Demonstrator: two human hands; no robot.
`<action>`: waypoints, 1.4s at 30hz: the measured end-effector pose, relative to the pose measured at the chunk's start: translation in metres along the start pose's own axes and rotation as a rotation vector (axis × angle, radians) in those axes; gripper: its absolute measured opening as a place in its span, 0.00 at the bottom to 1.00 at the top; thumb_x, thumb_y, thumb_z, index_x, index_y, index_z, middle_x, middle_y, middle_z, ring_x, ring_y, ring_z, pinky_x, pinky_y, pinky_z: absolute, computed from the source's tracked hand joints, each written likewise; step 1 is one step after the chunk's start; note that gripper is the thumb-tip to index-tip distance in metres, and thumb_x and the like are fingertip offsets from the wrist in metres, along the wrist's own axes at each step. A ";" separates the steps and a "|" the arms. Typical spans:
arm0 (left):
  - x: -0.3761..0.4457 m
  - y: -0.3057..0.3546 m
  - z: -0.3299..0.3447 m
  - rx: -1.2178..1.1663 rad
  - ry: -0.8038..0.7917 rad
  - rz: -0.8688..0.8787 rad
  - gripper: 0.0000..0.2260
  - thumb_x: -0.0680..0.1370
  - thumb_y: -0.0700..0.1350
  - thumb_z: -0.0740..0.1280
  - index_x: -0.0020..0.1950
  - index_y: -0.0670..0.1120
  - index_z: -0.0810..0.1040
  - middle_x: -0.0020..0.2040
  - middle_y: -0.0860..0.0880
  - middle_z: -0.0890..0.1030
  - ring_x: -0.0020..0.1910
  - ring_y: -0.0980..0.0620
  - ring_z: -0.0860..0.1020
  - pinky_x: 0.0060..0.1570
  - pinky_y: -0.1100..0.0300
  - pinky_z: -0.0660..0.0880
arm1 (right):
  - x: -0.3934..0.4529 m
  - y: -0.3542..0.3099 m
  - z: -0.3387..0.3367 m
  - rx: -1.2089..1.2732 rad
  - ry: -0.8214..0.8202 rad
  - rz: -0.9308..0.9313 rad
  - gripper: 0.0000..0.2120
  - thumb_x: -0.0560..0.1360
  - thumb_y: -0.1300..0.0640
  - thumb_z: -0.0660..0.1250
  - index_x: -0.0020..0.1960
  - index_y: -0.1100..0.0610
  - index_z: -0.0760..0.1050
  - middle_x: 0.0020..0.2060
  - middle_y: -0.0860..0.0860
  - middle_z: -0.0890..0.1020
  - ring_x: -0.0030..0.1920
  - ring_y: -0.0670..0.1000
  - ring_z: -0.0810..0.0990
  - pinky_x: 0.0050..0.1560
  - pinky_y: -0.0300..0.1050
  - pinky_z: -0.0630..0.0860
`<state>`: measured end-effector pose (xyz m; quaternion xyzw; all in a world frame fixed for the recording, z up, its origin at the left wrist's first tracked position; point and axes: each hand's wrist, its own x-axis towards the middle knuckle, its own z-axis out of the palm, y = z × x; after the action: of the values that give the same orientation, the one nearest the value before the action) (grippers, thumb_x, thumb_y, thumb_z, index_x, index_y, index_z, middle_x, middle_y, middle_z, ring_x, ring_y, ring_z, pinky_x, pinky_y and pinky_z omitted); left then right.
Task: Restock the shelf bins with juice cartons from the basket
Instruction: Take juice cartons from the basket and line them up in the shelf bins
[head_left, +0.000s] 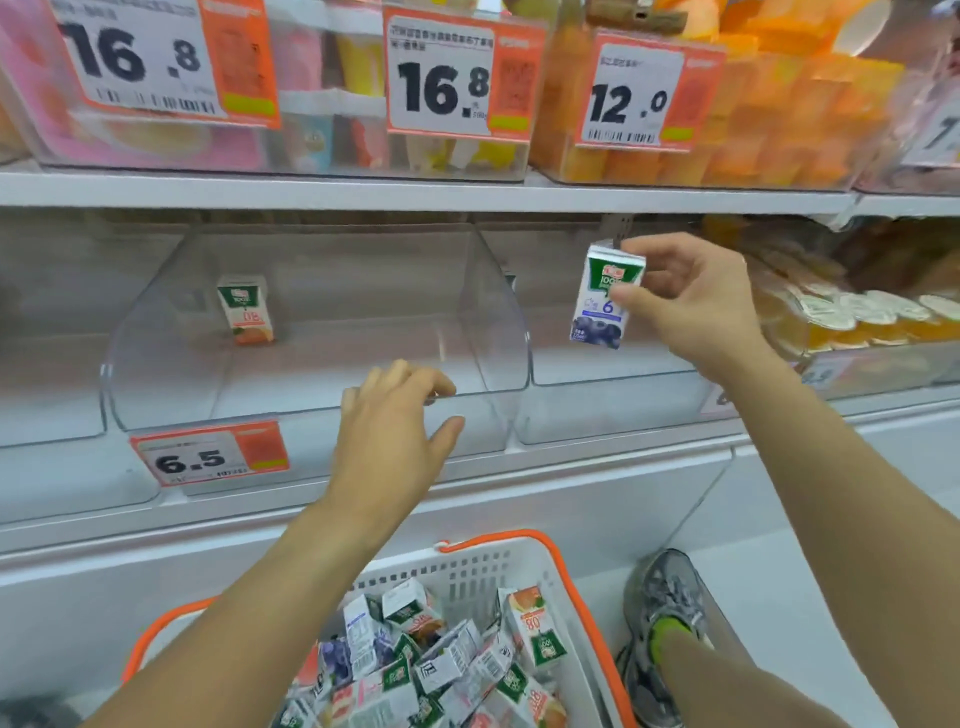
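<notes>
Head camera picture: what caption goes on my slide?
Right hand lifts a blueberry juice carton toward clear bins; left hand touches one.

White shop shelving (415, 195), orange price tags (208, 457), pale floor (779, 571), bright even light

Left hand (392, 415) open, fingers loosely spread, right hand (691, 306) raised, pinching grip

Carton (605, 296) in right hand (696, 301): white, green top, blue berry print. Carton in bin (247, 309) above left hand (389, 415): white, green, orange. Basket (524, 564) below hands: white, orange rim. Price tags (208, 457): white and orange, black digits.
</notes>
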<state>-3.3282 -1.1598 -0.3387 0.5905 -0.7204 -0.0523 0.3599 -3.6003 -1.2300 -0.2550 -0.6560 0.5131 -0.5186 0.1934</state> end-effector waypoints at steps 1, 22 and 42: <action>0.002 -0.001 0.004 -0.001 0.020 -0.007 0.09 0.73 0.46 0.75 0.51 0.51 0.80 0.45 0.57 0.73 0.46 0.52 0.75 0.50 0.56 0.61 | 0.015 0.010 0.006 -0.046 -0.009 0.041 0.17 0.69 0.67 0.77 0.56 0.58 0.80 0.50 0.56 0.85 0.51 0.58 0.85 0.53 0.56 0.82; 0.008 -0.009 0.007 -0.142 0.088 -0.049 0.08 0.71 0.45 0.78 0.44 0.56 0.83 0.40 0.61 0.79 0.41 0.61 0.76 0.48 0.58 0.67 | 0.115 0.090 0.130 -0.320 -0.307 0.206 0.21 0.73 0.62 0.71 0.66 0.55 0.78 0.60 0.53 0.82 0.51 0.47 0.76 0.58 0.38 0.73; -0.107 -0.035 0.059 -0.053 -0.620 -0.018 0.03 0.78 0.43 0.68 0.48 0.46 0.81 0.44 0.52 0.79 0.43 0.53 0.77 0.50 0.52 0.77 | -0.176 0.024 0.049 -0.078 -0.687 0.341 0.03 0.74 0.63 0.74 0.47 0.62 0.82 0.36 0.54 0.83 0.35 0.53 0.83 0.36 0.45 0.82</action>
<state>-3.3295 -1.0961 -0.4485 0.5434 -0.7889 -0.2518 0.1377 -3.5574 -1.0998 -0.3778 -0.7036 0.5395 -0.2090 0.4126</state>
